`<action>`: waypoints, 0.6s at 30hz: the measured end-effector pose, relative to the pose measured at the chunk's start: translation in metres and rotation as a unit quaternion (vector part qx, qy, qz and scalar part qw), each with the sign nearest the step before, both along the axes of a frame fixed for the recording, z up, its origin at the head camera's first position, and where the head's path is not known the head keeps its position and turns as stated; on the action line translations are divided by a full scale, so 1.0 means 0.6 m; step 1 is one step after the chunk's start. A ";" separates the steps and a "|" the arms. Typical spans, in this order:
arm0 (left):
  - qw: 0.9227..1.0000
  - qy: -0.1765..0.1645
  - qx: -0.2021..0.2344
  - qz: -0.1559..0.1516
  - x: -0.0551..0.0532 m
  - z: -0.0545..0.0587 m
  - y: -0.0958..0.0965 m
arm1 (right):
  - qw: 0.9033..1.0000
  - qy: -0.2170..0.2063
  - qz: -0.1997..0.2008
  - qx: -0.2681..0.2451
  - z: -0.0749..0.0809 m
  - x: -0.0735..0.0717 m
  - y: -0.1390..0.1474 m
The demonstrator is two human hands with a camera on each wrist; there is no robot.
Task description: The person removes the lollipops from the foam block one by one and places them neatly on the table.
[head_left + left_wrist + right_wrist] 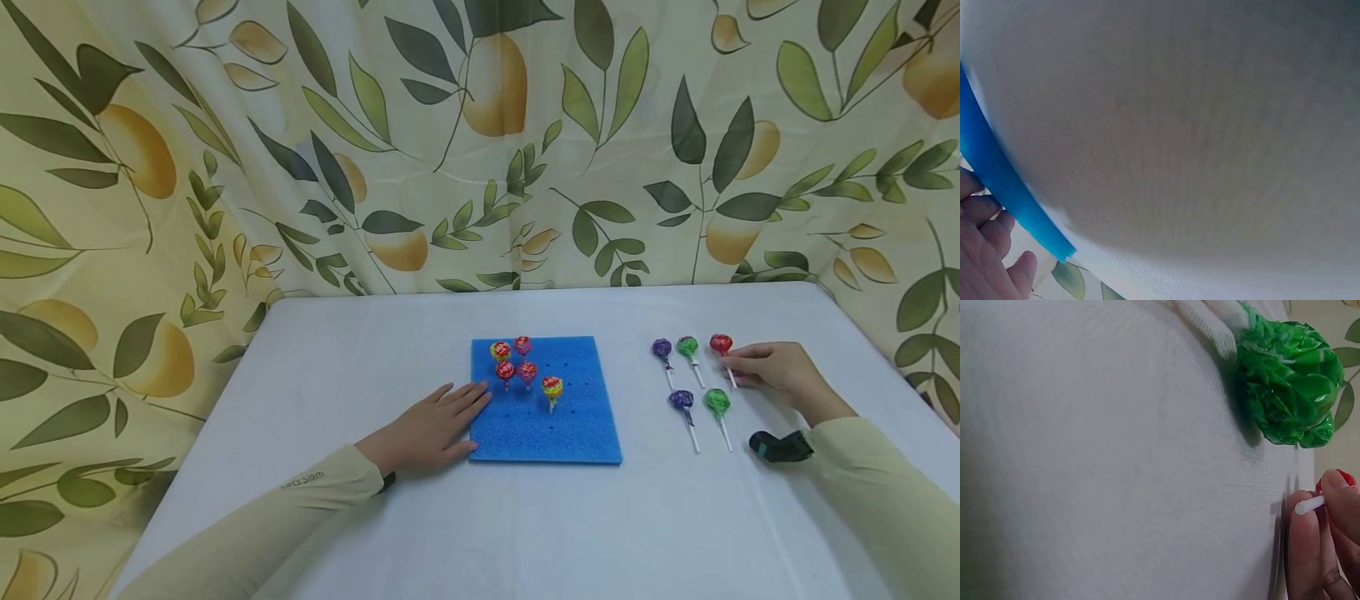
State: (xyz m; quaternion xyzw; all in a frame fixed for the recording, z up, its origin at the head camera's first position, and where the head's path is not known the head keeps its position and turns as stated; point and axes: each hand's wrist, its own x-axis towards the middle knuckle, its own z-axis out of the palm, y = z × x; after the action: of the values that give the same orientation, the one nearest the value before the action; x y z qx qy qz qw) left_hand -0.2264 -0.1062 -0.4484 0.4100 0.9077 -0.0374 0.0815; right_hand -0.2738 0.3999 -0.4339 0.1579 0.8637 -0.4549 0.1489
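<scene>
A blue foam board (540,442) lies mid-table, with several wrapped lollipops standing upright in it, among them a yellow-and-red one (552,387). My left hand (431,429) rests with fingers extended, their tips on the board's left edge; the left wrist view shows those fingers (996,234) beside the blue edge. Over at the right, my right hand (780,375) pinches a red lollipop (721,344). Its white stick (1310,505) shows between thumb and fingertips in the right wrist view. Beside that hand lie green lollipops (717,402) and purple lollipops (682,401).
A white cloth (360,350) covers the table. Behind it hangs a leaf-and-fruit patterned curtain (480,208). A black wrist camera (780,447) sits at the right cuff, close to the lollipop sticks. Small holes dot the board's surface.
</scene>
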 end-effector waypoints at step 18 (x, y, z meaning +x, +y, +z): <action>1.000 0.002 -0.005 -0.002 -0.001 0.002 0.000 | 0.996 -0.033 0.024 0.078 0.001 -0.022 -0.005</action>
State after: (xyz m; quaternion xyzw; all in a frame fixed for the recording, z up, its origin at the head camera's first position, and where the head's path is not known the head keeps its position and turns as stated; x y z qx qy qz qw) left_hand -0.2267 -0.1061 -0.4471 0.4110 0.9070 -0.0429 0.0813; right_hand -0.2869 0.3968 -0.4335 0.1627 0.8946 -0.3773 0.1757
